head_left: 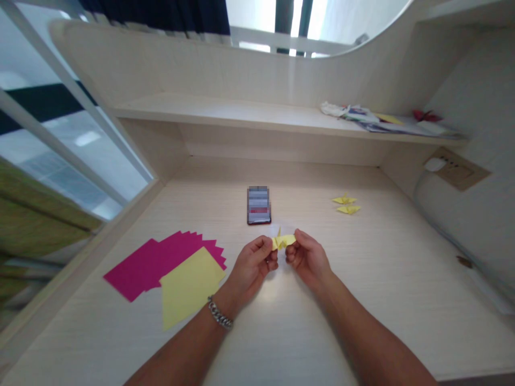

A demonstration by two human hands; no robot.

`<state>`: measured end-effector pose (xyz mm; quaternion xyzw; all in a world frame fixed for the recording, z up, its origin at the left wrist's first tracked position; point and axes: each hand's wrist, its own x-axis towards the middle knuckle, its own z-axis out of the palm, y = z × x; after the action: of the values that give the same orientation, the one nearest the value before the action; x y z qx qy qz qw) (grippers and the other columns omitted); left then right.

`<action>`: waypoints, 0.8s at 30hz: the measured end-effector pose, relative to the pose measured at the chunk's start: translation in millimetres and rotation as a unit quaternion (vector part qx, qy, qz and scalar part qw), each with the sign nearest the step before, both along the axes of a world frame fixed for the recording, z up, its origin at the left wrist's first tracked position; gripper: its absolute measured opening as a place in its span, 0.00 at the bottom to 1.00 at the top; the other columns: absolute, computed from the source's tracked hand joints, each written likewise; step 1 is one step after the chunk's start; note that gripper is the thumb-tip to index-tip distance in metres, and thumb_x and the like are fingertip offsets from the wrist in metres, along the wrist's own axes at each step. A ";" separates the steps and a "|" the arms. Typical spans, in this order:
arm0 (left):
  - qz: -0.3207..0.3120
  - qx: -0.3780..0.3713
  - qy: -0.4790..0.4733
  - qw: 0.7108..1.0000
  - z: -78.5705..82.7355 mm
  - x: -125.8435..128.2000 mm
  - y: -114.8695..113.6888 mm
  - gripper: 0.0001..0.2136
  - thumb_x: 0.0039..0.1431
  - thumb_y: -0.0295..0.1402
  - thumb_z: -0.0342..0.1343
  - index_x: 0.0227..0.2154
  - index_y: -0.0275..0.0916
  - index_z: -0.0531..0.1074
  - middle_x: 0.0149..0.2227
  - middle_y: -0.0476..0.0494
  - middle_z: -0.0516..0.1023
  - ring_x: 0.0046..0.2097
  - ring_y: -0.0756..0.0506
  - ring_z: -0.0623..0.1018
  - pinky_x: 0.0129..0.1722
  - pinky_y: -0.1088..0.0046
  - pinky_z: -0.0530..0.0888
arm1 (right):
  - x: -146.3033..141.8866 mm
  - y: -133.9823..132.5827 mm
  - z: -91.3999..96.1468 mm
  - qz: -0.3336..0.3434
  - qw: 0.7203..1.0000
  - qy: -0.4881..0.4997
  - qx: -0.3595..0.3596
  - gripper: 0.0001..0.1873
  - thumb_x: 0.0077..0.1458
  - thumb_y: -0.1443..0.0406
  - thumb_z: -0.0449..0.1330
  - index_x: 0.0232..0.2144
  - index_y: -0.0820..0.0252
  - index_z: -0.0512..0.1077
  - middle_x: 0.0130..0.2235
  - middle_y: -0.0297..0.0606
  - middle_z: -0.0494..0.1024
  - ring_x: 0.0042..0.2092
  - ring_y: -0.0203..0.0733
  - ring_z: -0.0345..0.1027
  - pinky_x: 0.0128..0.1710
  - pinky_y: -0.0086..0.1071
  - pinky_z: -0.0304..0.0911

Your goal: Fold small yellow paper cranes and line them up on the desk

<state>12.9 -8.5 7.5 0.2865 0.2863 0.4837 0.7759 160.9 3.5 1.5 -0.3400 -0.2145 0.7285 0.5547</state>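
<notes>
Both my hands hold a small folded yellow paper figure (pixel 284 240) just above the desk's middle. My left hand (pixel 254 264), with a metal bracelet on its wrist, pinches the figure's left end. My right hand (pixel 308 258) pinches its right end. The fingers of both hands are closed on the paper. A phone (pixel 258 205) lies flat on the desk just beyond the figure.
A fanned stack of magenta paper sheets (pixel 155 262) lies at the left, with a yellow sheet (pixel 189 287) on top. Two finished yellow folded figures (pixel 346 205) sit at the right. A shelf (pixel 249 113) above holds papers (pixel 386 122). A wall socket (pixel 456 170) is at the far right.
</notes>
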 end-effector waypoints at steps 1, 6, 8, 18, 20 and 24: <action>0.002 -0.005 -0.003 1.000 -0.3 0.0 0.3 0.10 0.54 0.36 0.60 0.26 0.35 0.66 0.24 0.50 0.68 0.25 0.54 0.68 0.25 0.77 0.66 | 0.7 0.3 0.6 -0.007 1.000 0.003 0.002 0.13 0.48 0.59 0.65 0.24 0.60 0.66 0.18 0.29 0.69 0.19 0.31 0.62 0.18 0.24 0.56; 0.029 -0.030 -0.004 0.999 1.0 -0.9 2.6 0.10 0.53 0.35 0.60 0.28 0.35 0.67 0.23 0.51 0.69 0.24 0.54 0.69 0.25 0.78 0.67 | 3.8 0.6 3.1 -0.020 1.000 0.005 0.007 0.14 0.48 0.59 0.65 0.24 0.60 0.65 0.18 0.29 0.68 0.20 0.31 0.61 0.18 0.24 0.57; 0.039 -0.035 -0.004 0.999 2.1 -1.8 3.6 0.10 0.52 0.35 0.61 0.28 0.35 0.67 0.23 0.51 0.69 0.24 0.54 0.69 0.25 0.78 0.67 | 4.6 0.9 2.9 -0.019 1.000 0.007 0.008 0.14 0.48 0.59 0.65 0.24 0.60 0.65 0.18 0.29 0.69 0.20 0.31 0.62 0.18 0.24 0.57; 0.039 -0.013 -0.045 0.998 0.0 -3.8 2.5 0.09 0.50 0.30 0.63 0.25 0.35 0.67 0.22 0.51 0.68 0.24 0.54 0.67 0.25 0.79 0.66 | 5.4 1.1 5.8 -0.019 0.999 -0.017 0.021 0.14 0.46 0.58 0.66 0.24 0.62 0.68 0.19 0.31 0.69 0.20 0.31 0.61 0.18 0.24 0.57; 0.037 -0.006 -0.040 0.999 0.6 -4.1 2.4 0.09 0.50 0.31 0.63 0.25 0.35 0.67 0.21 0.52 0.67 0.23 0.54 0.67 0.25 0.79 0.65 | 6.3 1.6 5.9 -0.018 0.999 -0.043 0.027 0.15 0.46 0.56 0.66 0.23 0.62 0.68 0.19 0.31 0.69 0.20 0.31 0.60 0.19 0.24 0.56; 0.045 0.005 -0.002 0.999 1.3 -3.9 4.1 0.10 0.50 0.33 0.63 0.24 0.35 0.67 0.20 0.52 0.67 0.23 0.54 0.65 0.24 0.79 0.63 | 11.4 5.5 2.5 -0.043 0.984 -0.164 0.050 0.18 0.45 0.54 0.65 0.21 0.61 0.67 0.19 0.31 0.70 0.20 0.30 0.58 0.19 0.25 0.52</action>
<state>9.0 -4.4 8.8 0.2765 0.2950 0.5199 0.7525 172.3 8.9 3.9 -0.4358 -0.3237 0.6267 0.5590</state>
